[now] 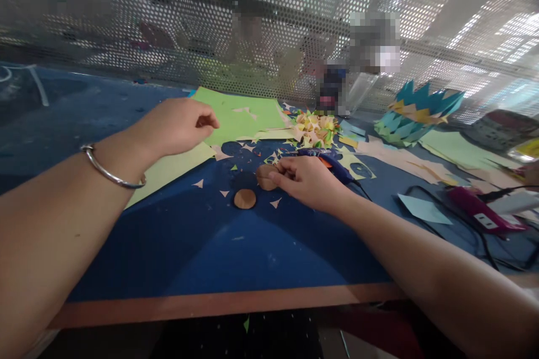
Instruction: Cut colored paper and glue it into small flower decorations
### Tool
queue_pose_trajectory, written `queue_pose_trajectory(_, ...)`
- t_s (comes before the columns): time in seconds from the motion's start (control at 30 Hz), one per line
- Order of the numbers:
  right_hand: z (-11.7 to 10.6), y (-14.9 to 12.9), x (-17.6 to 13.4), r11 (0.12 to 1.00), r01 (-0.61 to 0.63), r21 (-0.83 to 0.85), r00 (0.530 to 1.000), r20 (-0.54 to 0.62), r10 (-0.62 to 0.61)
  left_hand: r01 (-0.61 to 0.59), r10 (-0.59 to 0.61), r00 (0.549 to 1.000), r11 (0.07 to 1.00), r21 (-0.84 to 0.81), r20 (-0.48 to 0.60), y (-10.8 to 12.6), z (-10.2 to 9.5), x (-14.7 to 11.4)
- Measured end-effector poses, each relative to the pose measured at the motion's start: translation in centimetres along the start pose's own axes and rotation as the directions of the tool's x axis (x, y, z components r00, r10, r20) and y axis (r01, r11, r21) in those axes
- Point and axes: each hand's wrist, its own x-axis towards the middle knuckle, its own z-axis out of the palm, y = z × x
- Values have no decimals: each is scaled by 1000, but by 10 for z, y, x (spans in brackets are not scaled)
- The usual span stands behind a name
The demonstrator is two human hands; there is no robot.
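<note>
My right hand (pixel 309 182) pinches a round brown disc (pixel 266 178) between thumb and fingers, just over the blue table. A second brown disc (pixel 245 198) lies flat on the tabletop, a little nearer to me and to the left. My left hand (pixel 181 123), with a silver bangle at the wrist, hovers above light green paper sheets (pixel 240 109). Its fingers are curled in, and whether anything is inside them is hidden. Behind my right hand lies a dark blue glue gun (pixel 337 165), partly covered by the hand.
Paper scraps (pixel 200 183) are scattered around the discs. A heap of yellow and green paper pieces (pixel 315 128) sits behind. On the right are a folded teal paper crown (pixel 416 115), a magenta power strip (pixel 484 210) and cables. A perforated metal screen (pixel 210 22) borders the table's far side.
</note>
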Motion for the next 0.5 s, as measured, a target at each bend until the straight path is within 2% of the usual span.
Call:
queue_pose_trajectory(0.1, 1, 0, 1, 1000, -17, -22, 1000, 14, 18, 80, -100, 988, 983, 165, 114, -19, -6, 0)
queue_pose_trajectory(0.23, 1, 0, 1, 999, -26, -37, 1000, 15, 26, 88, -149, 946, 973, 214, 287, -27, -5, 1)
queue_pose_trajectory(0.37, 1, -1, 1, 998, -35, -46, 999, 20, 36, 104, -161, 942, 974, 199, 296, -29, -1, 1)
queue_pose_trajectory(0.5, 0, -2, 1, 998, -38, -49, 999, 17, 39, 68, -99, 960, 990, 124, 262, -39, 1, -1)
